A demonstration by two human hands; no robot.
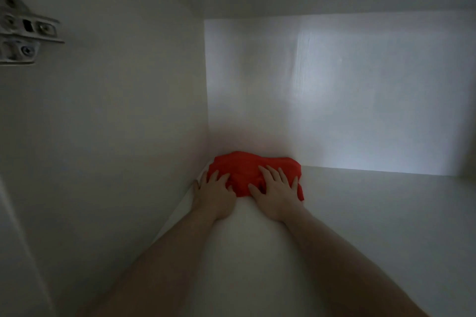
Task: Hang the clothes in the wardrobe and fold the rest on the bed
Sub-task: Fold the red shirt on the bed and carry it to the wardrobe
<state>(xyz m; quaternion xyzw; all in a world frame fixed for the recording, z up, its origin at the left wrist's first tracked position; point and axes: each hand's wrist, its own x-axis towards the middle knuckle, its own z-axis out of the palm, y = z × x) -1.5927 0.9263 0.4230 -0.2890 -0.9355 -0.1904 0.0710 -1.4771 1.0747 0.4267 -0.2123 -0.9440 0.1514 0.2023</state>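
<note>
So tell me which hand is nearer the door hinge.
Left. The left hand rests on the red garment beside the side wall that carries the hinge; the right hand lies farther from that wall.

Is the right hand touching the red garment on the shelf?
Touching. The head view shows the right hand lying flat, fingers spread, on the red garment.

A red garment lies bunched in a low, rumpled heap on the white wardrobe shelf, pushed into the shelf's far left corner — its back edge touches the rear wall and its left end sits just beside the side wall. The cloth is plain and bright red, creased with soft folds, wider than it is deep. Its near edge is partly covered — both of the person's hands rest on it.
</note>
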